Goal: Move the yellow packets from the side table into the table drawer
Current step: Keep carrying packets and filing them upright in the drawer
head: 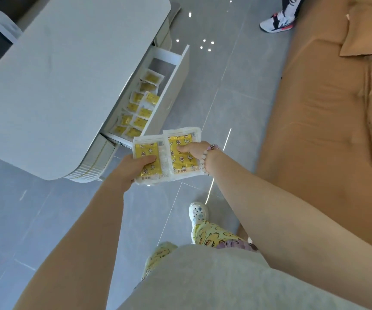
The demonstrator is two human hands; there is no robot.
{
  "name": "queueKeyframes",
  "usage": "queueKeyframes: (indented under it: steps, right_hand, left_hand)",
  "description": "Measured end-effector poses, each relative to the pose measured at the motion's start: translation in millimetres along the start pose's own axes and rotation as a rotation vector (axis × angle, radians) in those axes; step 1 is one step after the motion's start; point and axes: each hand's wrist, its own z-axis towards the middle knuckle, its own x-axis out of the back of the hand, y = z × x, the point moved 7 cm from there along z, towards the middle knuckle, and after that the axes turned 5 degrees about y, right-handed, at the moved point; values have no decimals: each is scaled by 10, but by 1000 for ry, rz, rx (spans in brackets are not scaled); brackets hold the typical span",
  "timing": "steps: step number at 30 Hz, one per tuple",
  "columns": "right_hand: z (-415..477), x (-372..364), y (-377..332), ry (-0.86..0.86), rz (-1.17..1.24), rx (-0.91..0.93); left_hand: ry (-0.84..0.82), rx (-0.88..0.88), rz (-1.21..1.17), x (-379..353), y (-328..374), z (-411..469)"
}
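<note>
So this is the carry-and-drop part of the job. The person stands over the open drawer (177,77) of the white table (57,74) with a yellow packet in each hand, held in the air just in front of the drawer's near end, not over it yet. The drawer is pulled out wide and already has a bunch of yellow packets (139,113) lying flat in two rough rows, so I'd guess the task is well along. I can't spot the side table anywhere in this view, so no idea how many are left there.

Grips: the left hand (133,168) pinches the left packet (147,149) at its lower edge, thumb lying across the yellow front and the other fingers hidden behind it. The right hand (190,149) does the same on the right packet (184,164) from the right side, thumb pressed on the front, wrist with a bead bracelet. Both hands are closed on their packets. The two packets sit side by side, with their clear edges touching or overlapping a bit.

Next move, as I see it: reach forward and down so the packets are above the drawer, then let go. The far end looks like the barest patch. The packets are thin and floppy, so one might catch on the drawer's front panel.
</note>
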Motion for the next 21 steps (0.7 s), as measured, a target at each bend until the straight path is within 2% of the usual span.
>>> queueKeyframes:
  steps: [9, 21]
  right_hand:
    - [501, 290, -373, 7, -125, -23]
    - [1373, 754, -1319, 106, -84, -119]
  left_hand:
    - [-32, 50, -34, -242, 429, 563]
    - [-93, 109, -62, -417, 1314, 1683]
